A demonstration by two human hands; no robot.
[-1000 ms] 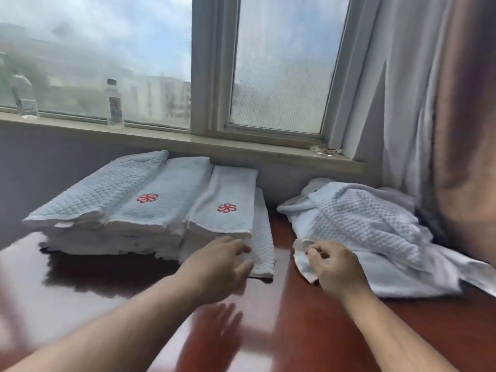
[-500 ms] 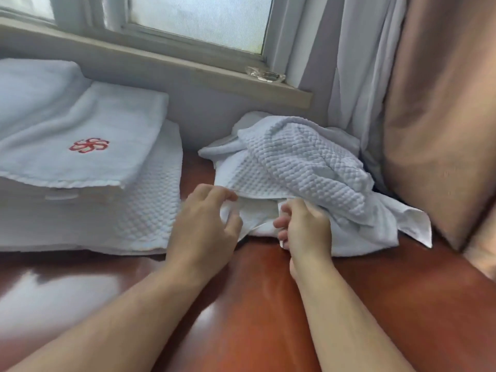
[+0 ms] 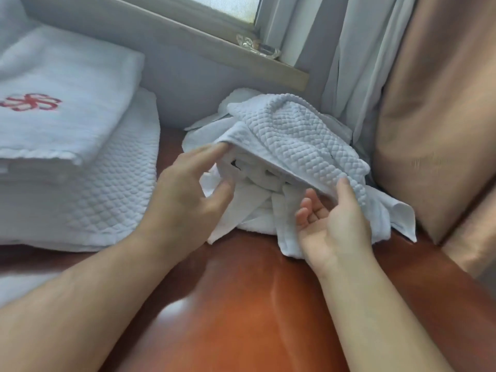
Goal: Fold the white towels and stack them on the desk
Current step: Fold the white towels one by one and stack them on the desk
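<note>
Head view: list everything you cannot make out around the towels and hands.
In the head view:
- Crumpled pile: the waffle towel on top hides how many lie beneath.
- Folded stack: cut off by the left edge.
- Left hand: motion-blurred where it meets the waffle towel's edge.
- Right hand: whether it grips cloth is unclear; folds hide the contact.
- Object on the windowsill: too small, blurred.

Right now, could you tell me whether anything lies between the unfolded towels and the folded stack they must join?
Nothing visible does. Only a bare strip of the desk separates the crumpled towel pile from the folded stack on its left, and both the left hand and the right hand touch the pile.
</note>
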